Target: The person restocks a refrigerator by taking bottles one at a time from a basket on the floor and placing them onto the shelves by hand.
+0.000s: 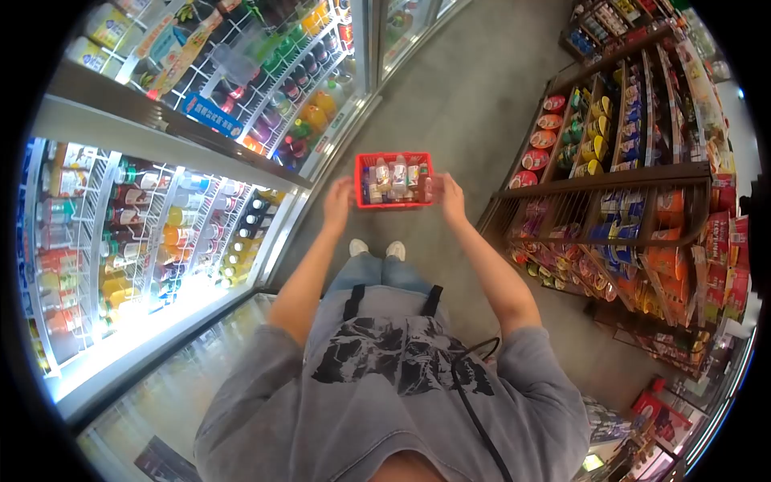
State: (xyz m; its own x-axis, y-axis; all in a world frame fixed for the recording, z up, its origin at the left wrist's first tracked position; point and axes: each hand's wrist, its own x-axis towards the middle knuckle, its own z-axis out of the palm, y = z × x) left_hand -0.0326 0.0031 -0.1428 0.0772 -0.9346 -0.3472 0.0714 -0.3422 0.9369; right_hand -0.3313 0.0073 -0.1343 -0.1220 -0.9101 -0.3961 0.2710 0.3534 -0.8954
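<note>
A red basket (pixel 393 205) is held out in front of my body, above the grey floor. Several small bottles (pixel 399 175) with light labels stand inside it. At the basket's left side, my left hand (pixel 339 201) is closed on its edge. My right hand (pixel 450 197) grips the opposite side, its fingertips blurred near a pinkish bottle at the basket's right end.
Lit drink coolers (pixel 161 233) line the left side, with a glass-topped cabinet (pixel 185 377) below them. Racks of packaged snacks and cup noodles (pixel 594 177) stand on the right. Grey floor (pixel 450 72) runs between them.
</note>
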